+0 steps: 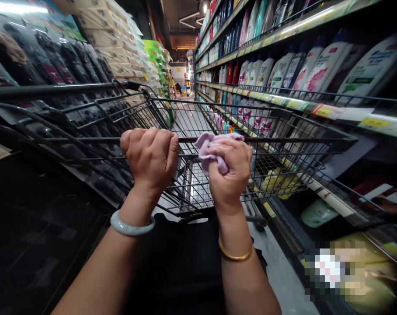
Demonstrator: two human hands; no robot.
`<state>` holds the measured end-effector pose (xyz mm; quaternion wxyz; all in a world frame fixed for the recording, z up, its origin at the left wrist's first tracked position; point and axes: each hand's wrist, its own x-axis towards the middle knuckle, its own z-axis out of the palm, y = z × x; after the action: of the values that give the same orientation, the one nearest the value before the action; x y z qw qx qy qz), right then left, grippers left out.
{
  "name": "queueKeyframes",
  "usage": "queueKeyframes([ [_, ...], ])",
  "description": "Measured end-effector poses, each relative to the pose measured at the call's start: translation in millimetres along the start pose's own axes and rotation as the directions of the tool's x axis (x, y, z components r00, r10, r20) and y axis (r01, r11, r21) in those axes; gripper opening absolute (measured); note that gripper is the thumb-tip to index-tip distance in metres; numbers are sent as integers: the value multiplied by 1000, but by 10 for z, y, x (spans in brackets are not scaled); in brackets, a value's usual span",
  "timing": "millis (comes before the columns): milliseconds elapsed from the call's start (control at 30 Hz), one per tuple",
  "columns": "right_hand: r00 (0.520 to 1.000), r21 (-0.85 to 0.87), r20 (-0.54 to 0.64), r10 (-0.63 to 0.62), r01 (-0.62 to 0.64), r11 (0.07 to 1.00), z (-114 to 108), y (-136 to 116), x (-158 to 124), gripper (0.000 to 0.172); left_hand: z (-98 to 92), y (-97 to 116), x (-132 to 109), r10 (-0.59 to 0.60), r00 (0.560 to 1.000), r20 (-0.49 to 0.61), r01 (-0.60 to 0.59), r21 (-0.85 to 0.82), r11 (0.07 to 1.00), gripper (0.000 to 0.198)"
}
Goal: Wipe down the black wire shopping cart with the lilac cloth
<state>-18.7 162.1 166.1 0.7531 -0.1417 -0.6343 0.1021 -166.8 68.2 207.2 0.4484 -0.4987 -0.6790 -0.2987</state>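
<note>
Left hand is clamped in a full fist over the handle bar of the shopping cart, knuckles up, with a pale green bangle sitting on the wrist just behind it. Right hand is closed tight too, but on a crumpled lilac cloth, which bulges out above the fingers and presses against the same bar, just beside the left fist. A thin gold bangle circles that right wrist. Between the two forearms, close to the camera, there's dark black clothing.

Moving out: the cart is a black wire one, and through the mesh nothing can be made out inside the basket. It looks tipped to the right in this view, its right-hand rim running close along the store shelving.

On that right side, white pump bottles with pink and green labels stand upright in a row, yellow price tags along the shelf edge below them. More bottles, pink and teal, fill the shelf above. Lower down, yellow and green packs show through the wire, too blurred to name.

On the left, dark packets hang in rows, and beyond them pale stacked packs rise high. Further on, green-printed packs line the same side.

Dead ahead, the shiny aisle floor runs away between the shelves to a lit end wall, its detail too small to read.
</note>
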Motion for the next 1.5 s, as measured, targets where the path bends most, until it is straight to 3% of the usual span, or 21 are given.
queueKeyframes([
  [67, 1000, -9, -23, -3, 3, 1000, -54, 49, 21, 23, -8, -3, -3, -8, 1000, 8, 8, -7, 1000, 34],
  [233, 957, -49, -289, 39, -55, 997, -201, 298, 101, 25, -14, -8, -7, -23, 1000, 12, 24, -51, 998, 35],
  [433, 980, 11, -190, 65, -64, 998, -111, 192, 60, 17, 31, -46, -12, -32, 998, -52, 26, -105, 994, 33],
  [600, 988, 61, -140, 71, -63, 996, -126, 167, 87, 21, 57, -114, -23, -40, 998, -38, 34, -147, 989, 32],
  [767, 983, 9, -169, 73, -72, 997, -58, 100, 44, 19, 83, -133, -29, -13, 997, -81, 6, -81, 997, 32],
  [900, 994, 26, -102, 37, -35, 999, -17, 76, -14, 18, 100, -145, -34, -2, 994, -109, -3, -44, 999, 33],
  [967, 992, 36, -121, 31, -27, 999, -51, 129, -7, 20, 101, -164, -34, 9, 996, -92, -13, -45, 999, 33],
  [1100, 961, -5, -268, 71, -75, 997, -108, 224, 29, 20, 88, -194, -30, 18, 998, -67, -22, -56, 998, 34],
  [1367, 995, -2, -101, 8, -8, 1000, 21, 57, -44, 20, 69, -222, -37, -30, 999, -34, 27, -99, 995, 36],
  [1500, 977, 43, -202, 60, -52, 998, -74, 162, -2, 24, 78, -219, -44, -11, 996, -93, 3, -81, 997, 34],
])
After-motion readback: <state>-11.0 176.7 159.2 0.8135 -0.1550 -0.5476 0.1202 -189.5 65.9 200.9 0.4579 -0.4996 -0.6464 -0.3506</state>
